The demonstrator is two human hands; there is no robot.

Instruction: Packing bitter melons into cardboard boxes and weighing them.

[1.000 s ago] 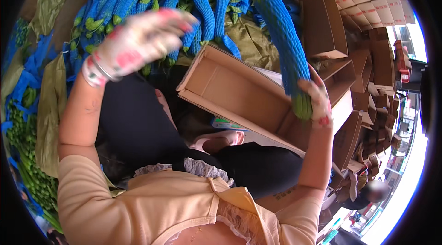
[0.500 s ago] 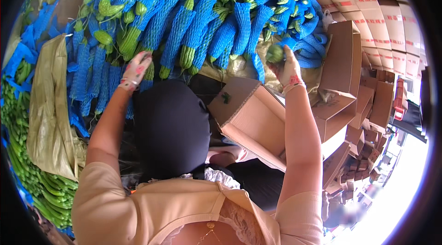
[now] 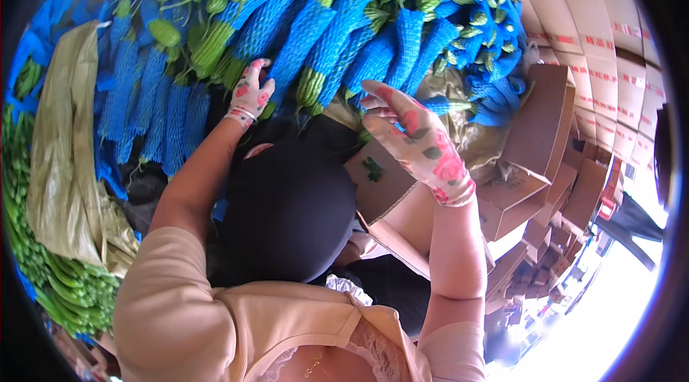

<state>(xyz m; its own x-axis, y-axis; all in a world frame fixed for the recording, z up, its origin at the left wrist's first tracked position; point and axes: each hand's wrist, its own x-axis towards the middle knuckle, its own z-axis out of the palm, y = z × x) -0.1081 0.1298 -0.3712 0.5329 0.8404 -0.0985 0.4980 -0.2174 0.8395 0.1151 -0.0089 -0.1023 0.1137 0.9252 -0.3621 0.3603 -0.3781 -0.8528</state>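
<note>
A heap of green, ridged bitter gourds in blue mesh sleeves point(image 3: 301, 37) spreads before me. My left hand point(image 3: 250, 95), in a thin flower-patterned glove, rests at the near ends of the gourds. Its thumb stands apart from its fingers, and no gourd shows between them. My right hand point(image 3: 420, 141), gloved alike, hovers over the near edge of the heap with its fingers stretched out and nothing visible in them. Just beyond its wrist lies a sleeved gourd point(image 3: 446, 105), beside a bunch of blue netting point(image 3: 495, 98).
An opened cardboard box point(image 3: 391, 195) stands below my right hand, with another box point(image 3: 535, 123) farther right. Cartons point(image 3: 574, 37) are stacked at the far right. A dark rounded shape point(image 3: 287, 210) sits before me. Tan sacking point(image 3: 61, 152) and bare green gourds point(image 3: 72, 285) lie left.
My right hand has let go of the green gourd and moved left and nearer, its fingers now stretched out. My left hand has shifted right along the gourd ends. The whole view has shifted slightly.
</note>
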